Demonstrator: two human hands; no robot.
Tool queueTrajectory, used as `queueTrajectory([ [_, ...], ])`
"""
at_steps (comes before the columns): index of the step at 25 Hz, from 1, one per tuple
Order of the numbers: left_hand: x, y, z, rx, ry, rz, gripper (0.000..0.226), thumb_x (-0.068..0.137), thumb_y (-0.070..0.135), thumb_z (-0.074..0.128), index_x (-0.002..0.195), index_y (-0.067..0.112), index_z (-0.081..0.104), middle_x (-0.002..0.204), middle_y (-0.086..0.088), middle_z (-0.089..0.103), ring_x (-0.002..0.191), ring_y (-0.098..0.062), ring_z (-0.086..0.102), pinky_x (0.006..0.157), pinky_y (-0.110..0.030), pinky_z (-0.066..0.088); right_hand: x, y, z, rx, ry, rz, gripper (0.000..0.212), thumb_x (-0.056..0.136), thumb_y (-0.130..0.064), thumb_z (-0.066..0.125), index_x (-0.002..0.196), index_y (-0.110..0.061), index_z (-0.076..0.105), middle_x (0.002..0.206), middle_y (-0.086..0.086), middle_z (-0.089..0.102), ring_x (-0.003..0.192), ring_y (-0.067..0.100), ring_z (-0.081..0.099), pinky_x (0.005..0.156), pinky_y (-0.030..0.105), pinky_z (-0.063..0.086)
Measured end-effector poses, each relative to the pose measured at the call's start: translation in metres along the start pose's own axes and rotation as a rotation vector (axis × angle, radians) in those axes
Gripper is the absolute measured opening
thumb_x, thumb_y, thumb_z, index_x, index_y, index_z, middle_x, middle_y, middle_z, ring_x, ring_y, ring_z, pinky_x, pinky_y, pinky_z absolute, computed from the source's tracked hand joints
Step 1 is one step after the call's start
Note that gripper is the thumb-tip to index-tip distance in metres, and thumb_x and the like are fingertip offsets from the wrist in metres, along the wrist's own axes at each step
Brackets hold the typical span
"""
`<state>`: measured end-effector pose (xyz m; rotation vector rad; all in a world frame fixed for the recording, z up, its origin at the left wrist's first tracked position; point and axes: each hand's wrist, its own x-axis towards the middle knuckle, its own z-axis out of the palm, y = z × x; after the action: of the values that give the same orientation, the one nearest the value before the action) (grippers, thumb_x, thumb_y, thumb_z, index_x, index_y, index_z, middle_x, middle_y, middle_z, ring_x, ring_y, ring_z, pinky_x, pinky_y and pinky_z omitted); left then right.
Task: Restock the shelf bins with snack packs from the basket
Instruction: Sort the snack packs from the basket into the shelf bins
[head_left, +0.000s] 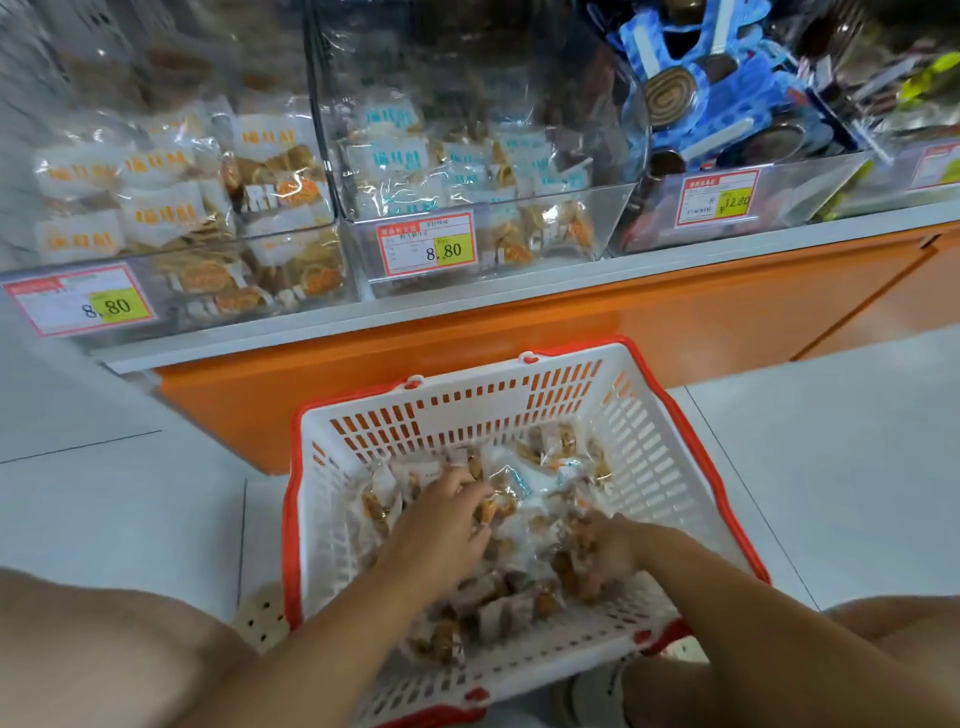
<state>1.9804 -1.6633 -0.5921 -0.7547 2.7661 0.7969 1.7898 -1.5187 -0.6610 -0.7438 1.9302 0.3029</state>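
Shelf, left: clear bin 1 (249, 240) holds orange-labelled packs (161, 210), piled above its front rim. A price tag (83, 302) reading 8.80 is fixed to its front wall.

Shelf, centre: clear bin 2 (519, 201) stands just beside bin 1. It holds teal-labelled packs (389, 156) on top, with orange-printed ones visible low through the front wall. Its tag (427, 244) also reads 8.80.

Shelf, right: clear bin 3 (810, 182) holds blue packs (727, 98) showing dark round biscuits. Its tag (718, 200) reads 12.80.

All 3 bins sit on a white shelf edge (519, 283) above an orange base panel (675, 332).

Floor, below: a white basket (467, 410) with a red rim stands on pale tiles in front of the base panel. Snack packs (540, 483) cover its bottom in a loose heap.

Left hand (447, 519): inside the basket, palm down on the heap, fingers curled over packs near the centre.

Right hand (608, 545): inside the basket, near the left hand and apart from it, sunk among packs. It is blurred; its grip cannot be determined.
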Motion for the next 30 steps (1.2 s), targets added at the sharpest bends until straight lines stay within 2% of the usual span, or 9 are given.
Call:
queueTrajectory([
  [4, -0.005, -0.003, 0.029, -0.114, -0.128, -0.101, 0.051, 0.095, 0.033, 0.056, 0.144, 0.031, 0.040, 0.147, 0.012, 0.034, 0.110, -0.004, 0.050, 0.095, -0.026, 0.047, -0.001, -0.005, 0.018, -0.031, 0.163, 0.024, 0.075, 0.075, -0.041, 0.076, 0.138, -0.027, 0.038, 0.132, 0.001, 0.055, 0.121, 0.022, 0.052, 0.106, 0.038, 0.040],
  [7, -0.003, -0.005, 0.029, -0.178, -0.161, -0.191, 0.052, 0.095, 0.033, 0.058, 0.144, 0.030, 0.041, 0.147, 0.009, 0.036, 0.119, -0.008, 0.048, 0.098, -0.027, 0.044, -0.004, -0.010, -0.001, 0.098, 0.061, -0.073, 0.055, 0.081, -0.028, 0.074, 0.130, -0.021, 0.052, 0.118, 0.002, 0.063, 0.110, 0.021, 0.060, 0.085, 0.025, 0.047],
  [10, -0.001, -0.006, 0.020, -0.359, -0.151, -0.310, 0.047, 0.096, 0.038, 0.056, 0.140, 0.029, 0.045, 0.138, 0.008, 0.047, 0.109, -0.006, 0.052, 0.088, -0.023, 0.043, -0.011, -0.016, -0.018, 0.443, 0.129, -0.220, 0.007, 0.086, -0.018, 0.068, 0.092, -0.020, 0.066, 0.081, 0.003, 0.061, 0.083, 0.019, 0.067, 0.065, 0.018, 0.043],
  [13, 0.003, -0.004, 0.016, -0.570, -0.166, -0.444, 0.049, 0.094, 0.057, 0.047, 0.134, 0.029, 0.051, 0.127, 0.007, 0.058, 0.102, -0.007, 0.057, 0.091, -0.029, 0.047, -0.034, -0.031, -0.030, 0.663, 0.270, -0.359, 0.007, 0.087, -0.019, 0.068, 0.081, -0.020, 0.071, 0.074, 0.016, 0.064, 0.073, 0.026, 0.067, 0.069, 0.037, 0.053],
  [17, 0.004, -0.002, 0.010, -1.110, -0.235, -0.673, 0.082, 0.082, 0.083, 0.030, 0.120, 0.017, 0.060, 0.107, -0.011, 0.073, 0.096, -0.028, 0.071, 0.090, -0.043, 0.055, -0.075, -0.051, -0.038, 0.940, 0.234, -0.629, 0.012, 0.089, -0.006, 0.068, 0.081, -0.015, 0.070, 0.077, -0.007, 0.070, 0.074, 0.003, 0.069, 0.065, 0.014, 0.051],
  [20, 0.000, 0.001, -0.006, -1.631, -0.279, -0.646, 0.065, 0.093, 0.063, 0.044, 0.118, 0.005, 0.063, 0.103, -0.021, 0.072, 0.088, -0.030, 0.072, 0.074, -0.037, 0.055, -0.082, -0.053, -0.039, 0.952, 0.171, -0.680, 0.016, 0.085, -0.004, 0.070, 0.097, -0.013, 0.076, 0.118, -0.009, 0.068, 0.112, 0.008, 0.061, 0.087, 0.020, 0.051],
  [24, -0.003, -0.002, -0.011, -1.712, -0.070, -0.569, 0.022, 0.095, 0.012, 0.058, 0.115, 0.004, 0.064, 0.095, -0.019, 0.074, 0.074, -0.022, 0.072, 0.062, -0.029, 0.059, -0.082, -0.057, -0.038, 0.985, 0.185, -0.639, 0.048, 0.083, 0.017, 0.055, 0.095, -0.024, 0.077, 0.137, -0.017, 0.047, 0.122, 0.001, 0.046, 0.093, 0.025, 0.045],
  [28, -0.004, -0.006, -0.014, -1.757, 0.039, -0.543, 0.025, 0.093, -0.001, 0.057, 0.117, 0.004, 0.061, 0.102, -0.019, 0.073, 0.081, -0.025, 0.073, 0.067, -0.031, 0.062, -0.077, -0.059, -0.035, 1.497, 0.142, -0.591, 0.040, 0.092, 0.006, 0.049, 0.123, -0.018, 0.060, 0.113, 0.011, 0.068, 0.095, 0.029, 0.066, 0.075, 0.038, 0.059],
  [30, -0.004, -0.006, -0.015, -1.768, 0.068, -0.523, 0.025, 0.092, -0.001, 0.058, 0.116, 0.006, 0.062, 0.102, -0.017, 0.074, 0.082, -0.024, 0.074, 0.070, -0.032, 0.062, -0.078, -0.061, -0.031, 1.494, 0.113, -0.578, 0.024, 0.093, -0.008, 0.059, 0.117, -0.006, 0.059, 0.100, 0.016, 0.072, 0.087, 0.031, 0.069, 0.065, 0.034, 0.059],
])
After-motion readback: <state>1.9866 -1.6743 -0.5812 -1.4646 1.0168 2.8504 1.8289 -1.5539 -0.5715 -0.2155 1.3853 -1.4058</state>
